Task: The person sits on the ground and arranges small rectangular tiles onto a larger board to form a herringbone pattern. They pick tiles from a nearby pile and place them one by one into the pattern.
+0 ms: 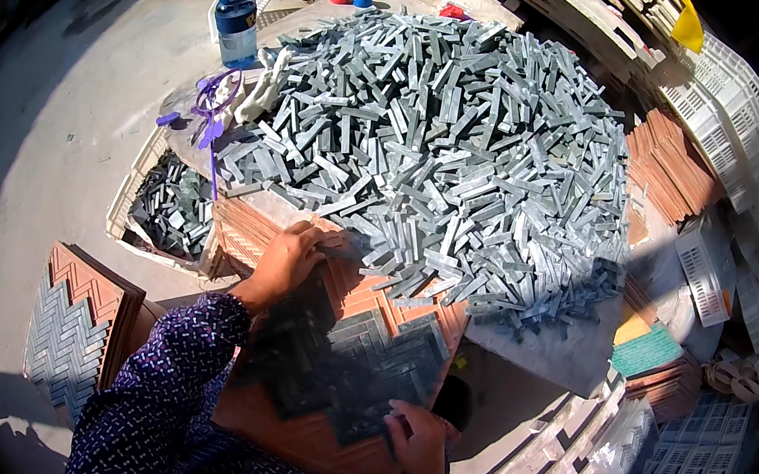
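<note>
An orange-brown tray with herringbone grooves (284, 433) lies in front of me, tilted toward my body. Dark grey stone strips (359, 355) fill its middle in a zigzag pattern. At the tray's far left corner is my left hand (285, 264), its fingers curled together; whatever they pinch is hidden. My right hand (419, 450) rests by the tray's near right side. Its thumb and forefinger are apart beside the laid strips, with nothing visible between them. Just beyond the tray spreads a large heap of loose grey stone strips (448, 137).
Left of the heap stand a blue bottle (237, 24) and a purple cord (215, 102). A cream crate (125, 192) holds darker strips. Filled trays (74, 325) stand at the lower left. Stacked orange trays (671, 167), white crates (683, 473) and a slatted pallet (542, 469) are rightward.
</note>
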Tool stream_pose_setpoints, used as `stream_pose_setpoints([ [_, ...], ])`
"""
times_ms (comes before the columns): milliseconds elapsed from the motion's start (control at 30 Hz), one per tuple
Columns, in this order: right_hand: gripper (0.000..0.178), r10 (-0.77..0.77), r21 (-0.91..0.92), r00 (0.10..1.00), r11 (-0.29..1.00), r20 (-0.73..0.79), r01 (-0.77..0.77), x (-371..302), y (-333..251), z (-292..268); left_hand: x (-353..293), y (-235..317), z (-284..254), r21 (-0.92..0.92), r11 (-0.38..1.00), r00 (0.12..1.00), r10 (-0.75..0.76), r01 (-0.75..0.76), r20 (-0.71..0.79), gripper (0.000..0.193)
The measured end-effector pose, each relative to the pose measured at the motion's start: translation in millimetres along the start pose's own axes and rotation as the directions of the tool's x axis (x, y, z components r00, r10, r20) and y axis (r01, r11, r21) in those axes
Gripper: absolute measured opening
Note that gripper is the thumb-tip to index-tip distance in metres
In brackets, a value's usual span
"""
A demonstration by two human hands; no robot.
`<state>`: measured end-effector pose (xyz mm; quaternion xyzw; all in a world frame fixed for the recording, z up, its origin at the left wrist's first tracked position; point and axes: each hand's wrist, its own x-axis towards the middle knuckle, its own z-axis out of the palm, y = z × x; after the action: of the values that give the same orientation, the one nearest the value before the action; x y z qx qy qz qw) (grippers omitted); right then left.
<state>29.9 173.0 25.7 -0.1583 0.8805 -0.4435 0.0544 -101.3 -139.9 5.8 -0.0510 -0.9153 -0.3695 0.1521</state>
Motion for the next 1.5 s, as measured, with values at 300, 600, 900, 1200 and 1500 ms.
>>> stream_pose_setpoints([
  [300, 0.024, 0.012, 0.017, 0.999, 1.0, 0.049, -0.013, 6, -13, 6, -48, -3, -13, -0.2, 0.973, 0.961, -0.161, 0.117, -0.225, 0.023],
  [600, 0.024, -0.008, -0.013, 0.998, 1.0, 0.067, 0.009, 7, -15, 6, -51, 2, -9, -0.309, 0.95, 0.958, -0.131, 0.047, -0.255, 0.025],
  [900, 0.024, -0.015, -0.025, 0.997, 1.0, 0.082, 0.017, 9, -18, 8, -58, -5, -10, -0.284, 0.957, 0.971, -0.113, 0.049, -0.213, 0.026],
  [1200, 0.024, -0.022, -0.027, 0.996, 0.999, 0.083, 0.025, 9, -19, 8, -64, -31, -14, -0.254, 0.939, 0.948, -0.275, 0.23, -0.161, 0.023],
  [1500, 0.024, 0.011, -0.019, 0.993, 1.0, 0.116, -0.009, 10, -18, 10, -50, -21, -13, -0.121, 0.991, 0.991, -0.075, 0.061, -0.115, 0.017],
])
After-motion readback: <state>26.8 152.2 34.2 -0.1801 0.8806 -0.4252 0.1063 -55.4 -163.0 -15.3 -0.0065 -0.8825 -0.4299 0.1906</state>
